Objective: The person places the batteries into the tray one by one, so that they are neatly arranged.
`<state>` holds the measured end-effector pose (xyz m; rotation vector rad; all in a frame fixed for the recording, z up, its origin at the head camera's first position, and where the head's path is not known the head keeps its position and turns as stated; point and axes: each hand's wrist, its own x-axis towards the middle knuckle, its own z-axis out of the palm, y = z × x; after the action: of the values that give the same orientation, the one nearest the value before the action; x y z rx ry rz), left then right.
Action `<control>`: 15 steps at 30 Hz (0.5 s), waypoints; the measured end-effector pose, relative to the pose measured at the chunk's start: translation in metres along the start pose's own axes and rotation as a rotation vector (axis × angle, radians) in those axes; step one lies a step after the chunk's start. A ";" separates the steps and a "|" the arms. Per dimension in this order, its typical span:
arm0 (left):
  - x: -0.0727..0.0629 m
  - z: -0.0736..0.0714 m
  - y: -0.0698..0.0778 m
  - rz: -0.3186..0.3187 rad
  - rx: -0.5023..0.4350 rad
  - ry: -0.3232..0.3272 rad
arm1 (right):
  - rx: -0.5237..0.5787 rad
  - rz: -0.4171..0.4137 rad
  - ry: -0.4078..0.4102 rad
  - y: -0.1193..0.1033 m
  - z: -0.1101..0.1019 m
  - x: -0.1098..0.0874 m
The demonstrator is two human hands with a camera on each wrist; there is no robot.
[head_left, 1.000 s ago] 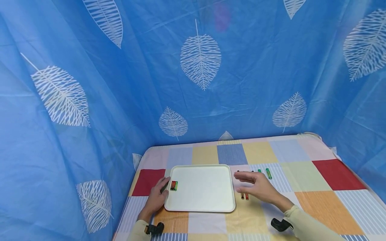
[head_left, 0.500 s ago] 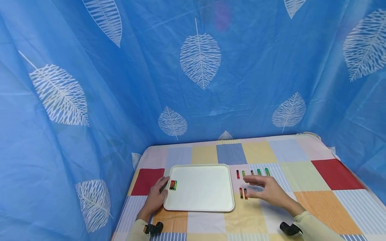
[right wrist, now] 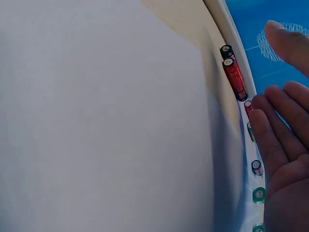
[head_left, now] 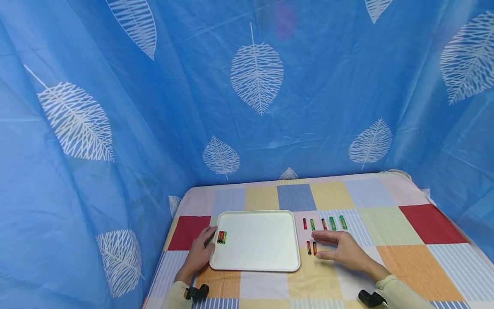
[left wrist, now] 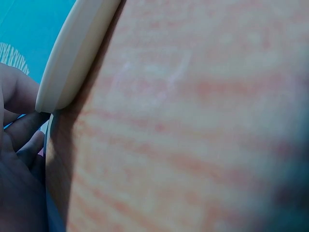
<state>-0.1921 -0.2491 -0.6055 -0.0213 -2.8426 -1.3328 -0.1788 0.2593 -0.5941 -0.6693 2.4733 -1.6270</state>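
Observation:
My left hand (head_left: 199, 252) rests against the left rim of a white tray (head_left: 262, 240), its fingers along the edge; in the left wrist view its fingers (left wrist: 19, 89) meet the tray's side (left wrist: 72, 58). Inside the tray, near that rim, three small batteries (head_left: 221, 237) lie side by side, red and green. To the tray's right my right hand (head_left: 343, 251) hovers with thumb and fingers apart, holding nothing. Just left of its fingertips are two red-and-black batteries (head_left: 311, 248). In the right wrist view, these red batteries (right wrist: 235, 79) lie beyond the straight fingers.
Behind the right hand runs a row of several batteries, red ones (head_left: 305, 223) and green ones (head_left: 343, 222). A patchwork cloth (head_left: 266, 285) covers the table. Blue leaf-print curtains (head_left: 308, 86) hang around the back and sides.
My right hand has shifted right from beside the tray, then slightly nearer to me, uncovering the row of batteries and the red pair. The left hand stays at the tray's rim.

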 end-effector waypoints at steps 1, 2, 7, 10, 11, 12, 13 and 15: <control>-0.001 0.000 0.000 0.002 0.004 0.000 | -0.003 -0.002 0.000 0.001 0.000 0.000; -0.001 0.000 0.000 0.004 0.008 0.001 | -0.009 -0.005 0.000 0.002 0.000 0.000; -0.002 0.000 0.000 -0.002 0.017 0.002 | -0.031 -0.008 -0.002 0.005 0.000 0.000; -0.002 -0.001 0.001 -0.006 0.012 -0.003 | -0.031 0.005 -0.005 0.005 0.001 0.001; -0.001 -0.001 0.002 -0.006 0.011 -0.004 | -0.031 0.007 -0.007 0.005 0.002 0.001; -0.001 -0.001 0.002 -0.008 0.011 -0.004 | -0.033 0.007 -0.010 0.004 0.003 0.001; -0.001 -0.001 0.002 -0.009 0.012 -0.004 | -0.037 0.005 -0.012 0.004 0.004 0.002; 0.000 0.000 0.002 -0.012 0.012 -0.003 | -0.053 -0.003 -0.015 0.004 0.005 0.003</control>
<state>-0.1916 -0.2481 -0.6036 -0.0065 -2.8570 -1.3188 -0.1811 0.2553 -0.5994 -0.6891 2.5138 -1.5563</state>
